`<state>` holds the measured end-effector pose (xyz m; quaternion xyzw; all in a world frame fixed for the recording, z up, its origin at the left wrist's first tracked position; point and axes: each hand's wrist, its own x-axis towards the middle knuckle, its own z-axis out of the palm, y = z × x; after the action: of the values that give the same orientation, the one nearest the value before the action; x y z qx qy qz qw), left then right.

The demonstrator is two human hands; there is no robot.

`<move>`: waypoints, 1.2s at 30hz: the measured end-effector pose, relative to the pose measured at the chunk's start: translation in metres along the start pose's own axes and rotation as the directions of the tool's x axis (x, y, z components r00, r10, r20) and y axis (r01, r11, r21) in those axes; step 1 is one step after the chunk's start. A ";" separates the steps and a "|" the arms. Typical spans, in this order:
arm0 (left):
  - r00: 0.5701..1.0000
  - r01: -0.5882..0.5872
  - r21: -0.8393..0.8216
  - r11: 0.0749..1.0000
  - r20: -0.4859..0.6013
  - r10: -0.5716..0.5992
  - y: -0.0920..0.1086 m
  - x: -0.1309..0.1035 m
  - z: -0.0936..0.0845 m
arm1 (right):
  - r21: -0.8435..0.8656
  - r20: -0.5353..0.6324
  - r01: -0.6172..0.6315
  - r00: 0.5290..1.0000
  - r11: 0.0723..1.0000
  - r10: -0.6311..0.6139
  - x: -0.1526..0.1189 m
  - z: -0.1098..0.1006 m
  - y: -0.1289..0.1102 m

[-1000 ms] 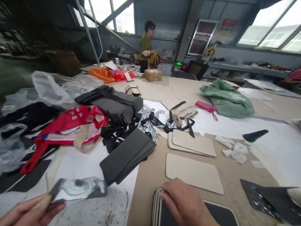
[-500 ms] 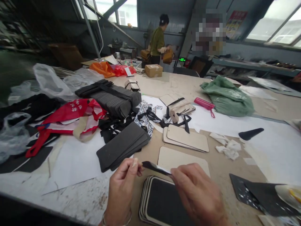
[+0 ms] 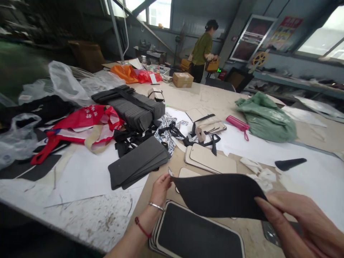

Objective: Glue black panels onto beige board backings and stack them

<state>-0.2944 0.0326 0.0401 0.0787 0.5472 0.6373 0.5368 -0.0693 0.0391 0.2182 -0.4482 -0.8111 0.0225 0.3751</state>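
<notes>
A thin, flexible black sheet [image 3: 220,195] with rounded corners is stretched between my two hands, bowed and tilted. My left hand [image 3: 162,186] pinches its left end, and my right hand [image 3: 292,215] grips the right end between thumb and fingers. Under it lies a stack of beige panels [image 3: 160,234], the top one bearing a black panel [image 3: 200,231]. Just beyond the sheet, a beige panel [image 3: 185,172] is partly covered by it. More beige panels [image 3: 211,158] are stacked behind that. Loose dark grey panels [image 3: 138,163] lie fanned out left of my hands.
Strapped grey panels [image 3: 134,109] stand behind, beside a red bag [image 3: 80,123] and clear plastic bags [image 3: 64,82]. Right of centre lie a pink pouch [image 3: 238,123], a green bag [image 3: 268,116] and a black tapered piece [image 3: 290,163]. A person [image 3: 202,50] stands beyond the table.
The black sheet, seen nearly edge-on before, now shows its broad face. My right hand has moved right, away from my left, which reaches farther forward. The view has shifted slightly.
</notes>
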 end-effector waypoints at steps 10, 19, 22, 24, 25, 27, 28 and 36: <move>0.993 -0.017 0.041 0.999 0.118 0.012 0.008 0.006 0.022 | 0.050 -0.034 -0.662 0.747 0.748 0.663 -0.019 0.007 0.065; 0.995 0.073 0.108 0.991 0.055 -0.079 -0.027 0.007 0.025 | 0.126 0.033 -0.786 0.613 0.606 0.789 -0.038 0.025 0.114; 0.998 0.044 0.241 0.970 -0.048 -0.033 -0.034 0.022 0.020 | 0.146 0.132 -0.829 0.558 0.540 0.819 -0.057 0.042 0.139; 0.998 0.038 0.346 0.938 -0.050 -0.022 -0.037 0.035 0.019 | 0.127 0.221 -0.847 0.531 0.516 0.818 -0.073 0.057 0.159; 0.999 0.038 0.407 0.913 -0.040 -0.024 -0.039 0.042 0.019 | 0.095 0.261 -0.852 0.521 0.515 0.813 -0.082 0.065 0.169; 0.999 0.037 0.518 0.855 -0.026 -0.028 -0.043 0.055 0.022 | 0.009 0.310 -0.844 0.512 0.536 0.801 -0.098 0.080 0.187; 0.999 0.031 0.564 0.825 -0.027 -0.020 -0.045 0.061 0.024 | -0.035 0.326 -0.834 0.511 0.551 0.795 -0.105 0.087 0.194; 0.992 -0.108 0.850 0.515 0.058 0.113 -0.064 0.077 0.033 | -0.159 0.277 -0.849 0.452 0.504 0.848 -0.140 0.122 0.217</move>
<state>-0.2653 0.1013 -0.0348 0.3640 0.7838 0.3217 0.3869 0.0525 0.1010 -0.0329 -0.7816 -0.5286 0.2796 0.1777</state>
